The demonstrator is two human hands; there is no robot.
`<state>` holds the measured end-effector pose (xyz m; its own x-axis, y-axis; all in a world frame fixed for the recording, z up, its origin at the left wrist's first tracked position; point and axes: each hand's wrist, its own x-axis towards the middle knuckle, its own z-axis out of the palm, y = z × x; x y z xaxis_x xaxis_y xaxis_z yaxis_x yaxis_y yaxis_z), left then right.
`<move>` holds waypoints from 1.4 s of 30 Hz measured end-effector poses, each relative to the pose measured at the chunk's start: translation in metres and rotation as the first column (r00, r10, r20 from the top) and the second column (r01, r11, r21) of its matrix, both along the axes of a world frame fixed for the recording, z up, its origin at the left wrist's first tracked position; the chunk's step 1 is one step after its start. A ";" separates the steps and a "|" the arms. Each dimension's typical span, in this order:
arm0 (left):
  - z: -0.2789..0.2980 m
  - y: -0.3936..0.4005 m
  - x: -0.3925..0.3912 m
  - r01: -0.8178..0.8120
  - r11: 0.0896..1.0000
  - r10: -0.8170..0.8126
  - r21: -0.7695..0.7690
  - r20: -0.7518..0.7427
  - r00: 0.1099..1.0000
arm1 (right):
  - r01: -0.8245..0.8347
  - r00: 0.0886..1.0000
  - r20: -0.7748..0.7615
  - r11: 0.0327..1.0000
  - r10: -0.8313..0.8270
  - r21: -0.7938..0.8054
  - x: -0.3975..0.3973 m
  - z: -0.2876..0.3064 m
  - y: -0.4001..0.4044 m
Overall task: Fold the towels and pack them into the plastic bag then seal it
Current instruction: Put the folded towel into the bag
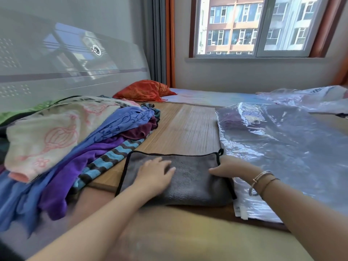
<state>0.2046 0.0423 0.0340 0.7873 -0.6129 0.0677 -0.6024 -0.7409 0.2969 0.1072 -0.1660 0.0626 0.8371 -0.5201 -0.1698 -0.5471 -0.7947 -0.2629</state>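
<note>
A grey microfibre towel [188, 178] with black stitched edging and a small black hanging loop at its 1 o'clock corner lies folded flat at 6 o'clock on the bamboo mat [188, 127] covering the bed. The left hand [156, 176] rests on it, fingers straight and spread. The right hand [228, 169] presses its 3 o'clock edge, fingers relaxed, thumb on the cloth. At 3 o'clock lies a clear crinkled plastic bag [282, 146], just beside the towel. At 9 o'clock sits a heap of unfolded towels [75, 140]: cream, blue, purple, striped.
</note>
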 end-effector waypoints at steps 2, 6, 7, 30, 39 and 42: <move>-0.002 -0.008 -0.016 0.016 0.997 -0.009 0.081 -0.087 0.996 | 0.041 0.987 0.139 0.959 -0.083 0.281 -0.011 0.009 -0.001; -0.004 -0.024 -0.047 0.076 0.992 -0.066 0.102 -0.093 0.993 | 0.054 0.890 0.273 0.681 -0.364 0.731 -0.040 0.032 -0.001; -0.005 -0.031 -0.055 0.098 0.991 -0.089 0.094 -0.095 0.992 | 0.033 0.866 0.282 0.610 -0.413 0.791 -0.047 0.038 -0.002; 0.010 0.044 0.007 -0.368 0.901 0.247 -0.229 -0.427 0.870 | -0.215 0.943 0.326 0.875 0.070 0.433 0.035 0.013 0.129; 0.007 0.038 -0.002 -0.327 0.935 0.267 -0.135 -0.336 0.903 | -0.353 0.918 0.095 0.903 0.385 -0.247 0.028 -0.053 0.089; 0.011 0.037 -0.016 -0.253 0.966 0.222 -0.048 -0.343 0.913 | -0.328 0.922 0.122 0.909 0.367 -0.257 0.029 -0.055 0.089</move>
